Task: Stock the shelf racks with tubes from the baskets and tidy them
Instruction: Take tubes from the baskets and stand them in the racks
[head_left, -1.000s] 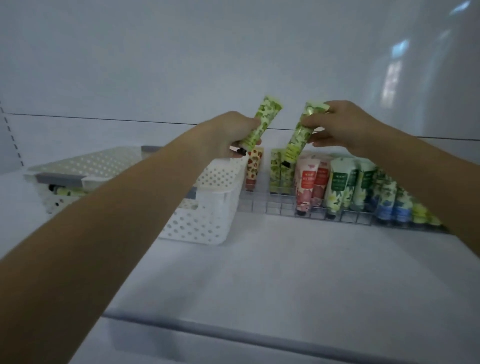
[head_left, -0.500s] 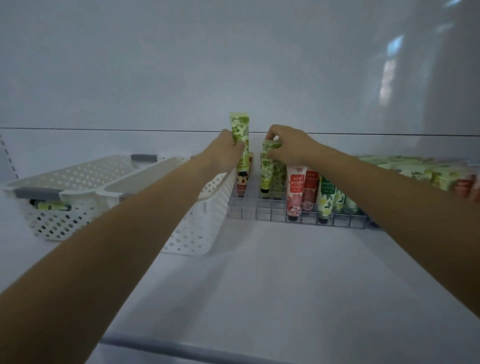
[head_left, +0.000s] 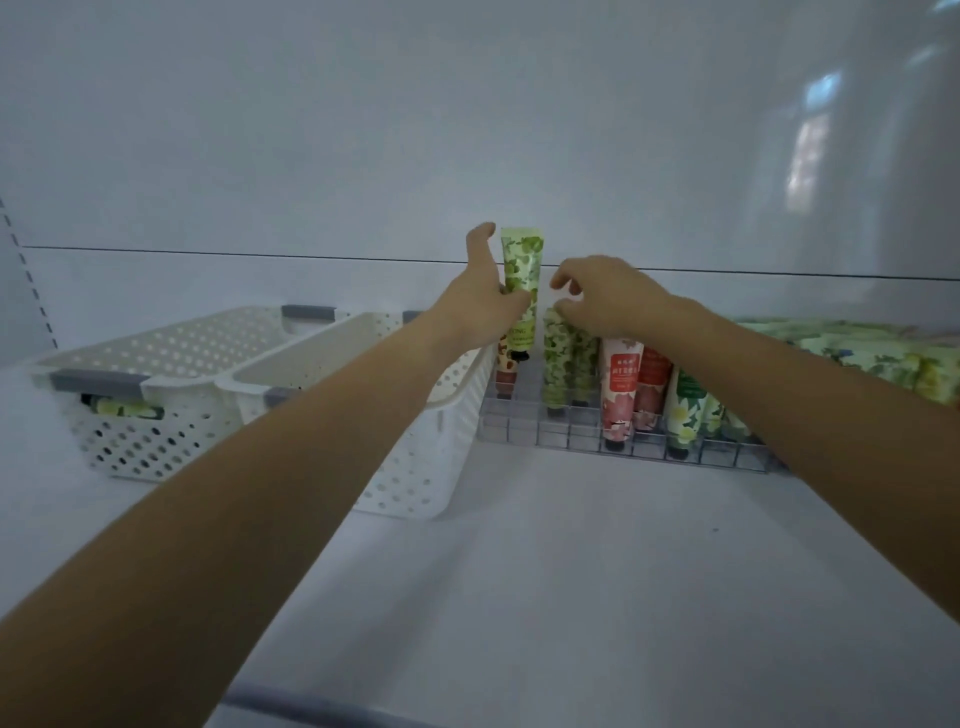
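Above the rack, left hand holds green tube upright, cap down; right hand shows unclear grip.

The leafy tube you hold over the rack is light green with dark leaves. In the rack stands a pink flowery tube. Left of the rack, white baskets have round holes and grey handles.

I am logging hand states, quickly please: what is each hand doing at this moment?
Left hand: holding the raised green tube.
Right hand: fingers curled over a racked green tube; a grip cannot be told.
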